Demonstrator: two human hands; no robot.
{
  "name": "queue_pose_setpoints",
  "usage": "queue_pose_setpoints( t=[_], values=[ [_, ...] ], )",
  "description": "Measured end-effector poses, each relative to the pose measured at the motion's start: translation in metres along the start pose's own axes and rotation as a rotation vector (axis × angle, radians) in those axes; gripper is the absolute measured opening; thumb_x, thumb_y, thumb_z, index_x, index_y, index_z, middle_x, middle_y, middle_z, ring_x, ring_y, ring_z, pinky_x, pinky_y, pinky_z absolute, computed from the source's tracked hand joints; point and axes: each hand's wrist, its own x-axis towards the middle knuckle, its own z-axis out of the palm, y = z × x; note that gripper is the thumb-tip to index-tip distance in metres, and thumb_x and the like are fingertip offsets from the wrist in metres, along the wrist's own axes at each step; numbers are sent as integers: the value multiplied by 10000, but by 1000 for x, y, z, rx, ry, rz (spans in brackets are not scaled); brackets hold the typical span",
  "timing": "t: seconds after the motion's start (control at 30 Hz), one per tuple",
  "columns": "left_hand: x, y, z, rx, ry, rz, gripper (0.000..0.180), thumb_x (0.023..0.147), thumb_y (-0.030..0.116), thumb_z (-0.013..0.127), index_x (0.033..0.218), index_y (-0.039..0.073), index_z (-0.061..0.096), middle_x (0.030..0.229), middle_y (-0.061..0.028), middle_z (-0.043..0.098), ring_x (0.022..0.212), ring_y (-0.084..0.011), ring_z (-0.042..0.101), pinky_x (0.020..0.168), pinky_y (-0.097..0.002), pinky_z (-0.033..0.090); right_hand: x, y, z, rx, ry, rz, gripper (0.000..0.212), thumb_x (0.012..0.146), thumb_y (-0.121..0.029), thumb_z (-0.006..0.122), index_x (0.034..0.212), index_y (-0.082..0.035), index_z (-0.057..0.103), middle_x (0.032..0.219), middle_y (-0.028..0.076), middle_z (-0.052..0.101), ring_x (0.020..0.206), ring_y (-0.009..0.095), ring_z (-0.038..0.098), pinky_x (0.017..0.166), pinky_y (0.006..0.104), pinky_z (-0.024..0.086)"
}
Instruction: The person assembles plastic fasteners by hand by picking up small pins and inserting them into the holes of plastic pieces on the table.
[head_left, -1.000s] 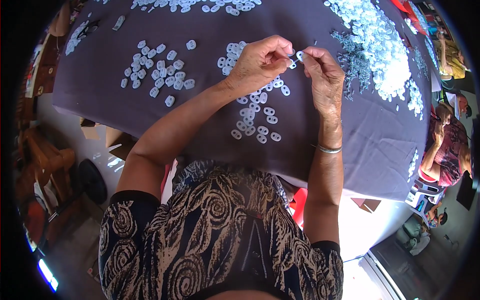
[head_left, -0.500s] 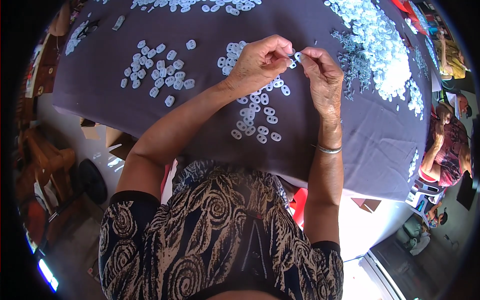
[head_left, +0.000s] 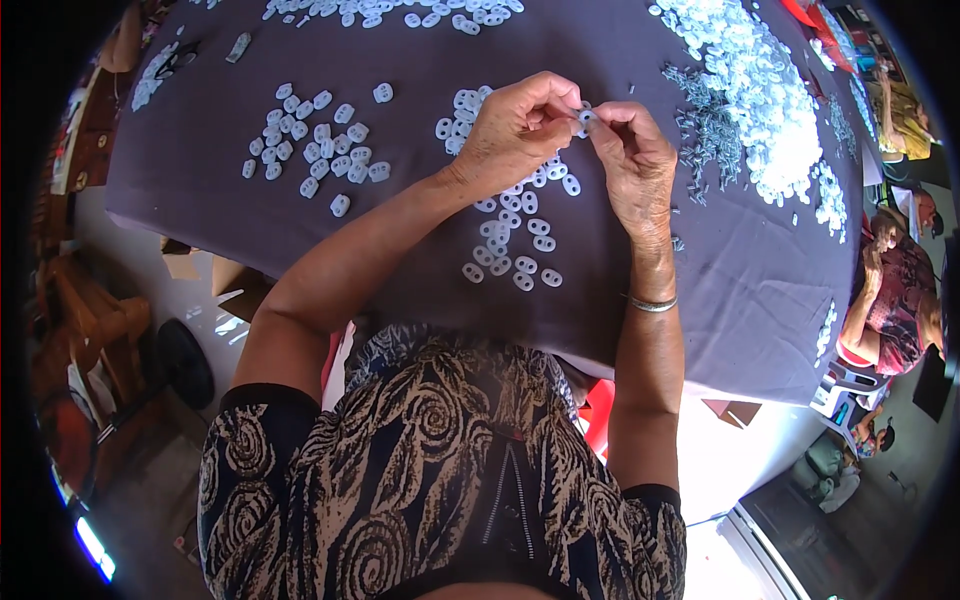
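My left hand (head_left: 521, 127) and my right hand (head_left: 634, 160) meet above the dark cloth, fingers pinched together. Between their fingertips is a small white plastic piece with two holes (head_left: 586, 118), partly covered by the fingers. Whether one piece or two are stacked there, I cannot tell. Below and beside my left hand lie many loose two-holed white pieces (head_left: 510, 218); some are hidden under it. Farther left is a group of thicker white pieces (head_left: 322, 150). To the right of my right hand is a pile of small grey metal screws or pins (head_left: 712, 135).
A large heap of white pieces (head_left: 770, 110) spreads over the table's right side, and more pieces (head_left: 420, 15) lie along the far edge. The dark tablecloth (head_left: 400, 280) hangs over the near edge. Another person (head_left: 890, 290) sits at the right.
My right hand has moved slightly left, bringing its white piece against what my left fingers hold. The left hand has hardly moved.
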Motion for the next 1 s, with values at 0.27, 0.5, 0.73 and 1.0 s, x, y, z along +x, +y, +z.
queue_pose_setpoints(
  t=[0.27, 0.5, 0.73, 1.0],
  values=[
    [2, -1, -2, -112, 12, -53, 145, 858, 2, 600, 989, 44, 554, 909, 8, 580, 802, -60, 571, 654, -212, 497, -2, -14, 5, -332, -14, -60, 224, 757, 18, 699, 941, -46, 589, 760, -21, 583, 619, 30, 509, 547, 194, 457],
    [2, -2, -5, -56, -6, -51, 149, 857, 32, 616, 998, 51, 569, 919, 8, 591, 825, -60, 570, 668, -218, 486, -1, -17, 8, -451, 45, -160, 246, 702, 4, 730, 901, -72, 609, 727, -13, 573, 564, 40, 503, 506, 199, 441],
    [2, -2, -6, -37, -14, -37, 136, 870, 70, 609, 1001, 49, 577, 914, 5, 594, 818, -67, 573, 668, -225, 484, -1, -14, 7, -491, 46, -204, 272, 675, 7, 737, 901, -69, 607, 727, 2, 570, 548, 52, 506, 493, 209, 447],
    [3, 4, -4, -8, -32, -87, 146, 880, 106, 612, 1008, 43, 577, 899, 0, 593, 794, -60, 562, 656, -223, 475, -1, -13, 7, -482, 40, -221, 281, 671, 20, 725, 911, -64, 604, 737, 11, 577, 552, 57, 513, 499, 209, 455]
  ],
)
